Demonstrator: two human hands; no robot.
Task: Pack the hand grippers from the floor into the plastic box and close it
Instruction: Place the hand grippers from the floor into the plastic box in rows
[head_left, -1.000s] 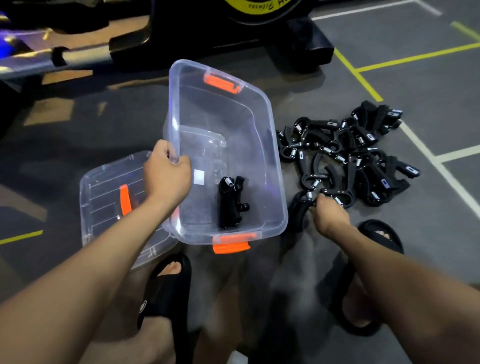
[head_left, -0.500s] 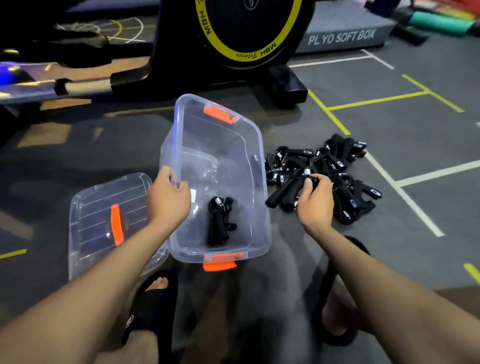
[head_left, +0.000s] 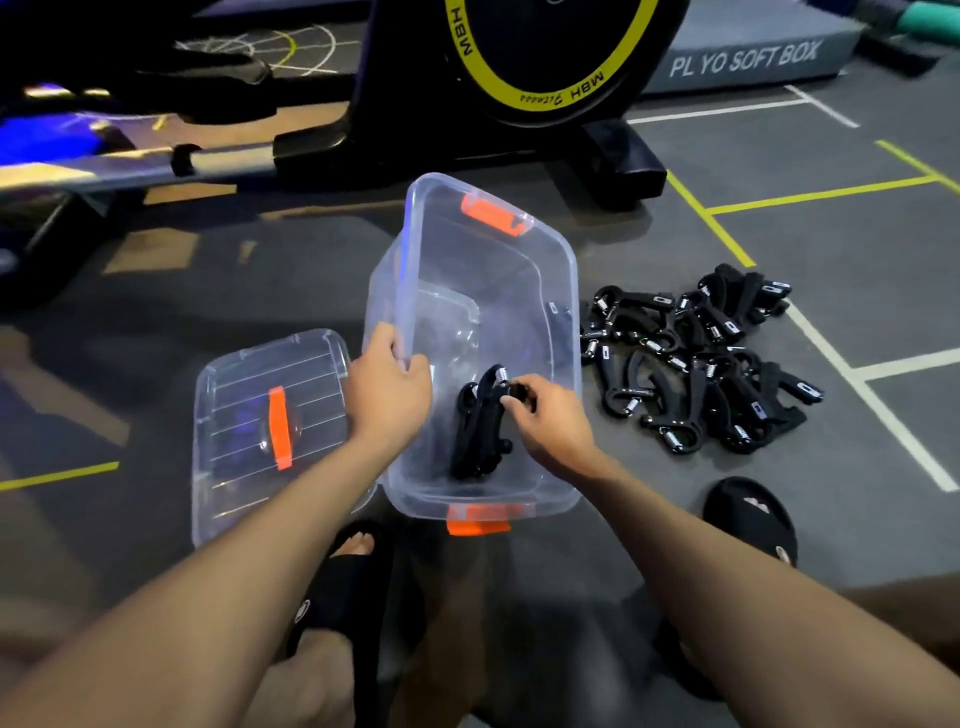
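Nearest you, your feet in black slides (head_left: 753, 514) bracketed the work, one at five o'clock and one at seven, clear of the box. Your left hand (head_left: 387, 392) curled over the near-left rim of the plastic box (head_left: 566, 291), apparently to steady it and tip its mouth toward you. Your right hand (head_left: 553, 415) reached inside, fingers pinching the top of a hand gripper (head_left: 480, 431) by its spring, lowering it beside what looked like another on the box floor. I could not tell how many lay there.

The lid (head_left: 270, 421) lay flat at nine o'clock, just beside the box, within reach for closing. At two to three o'clock the pile of hand grippers (head_left: 696, 364) lay tangled on the floor, so most of the packing was judged undone; interlocked handles might snag as you lifted.

Farther off at twelve o'clock stood an exercise machine (head_left: 545, 57), with a plyo box (head_left: 743, 62) at one o'clock. Neither blocked you.
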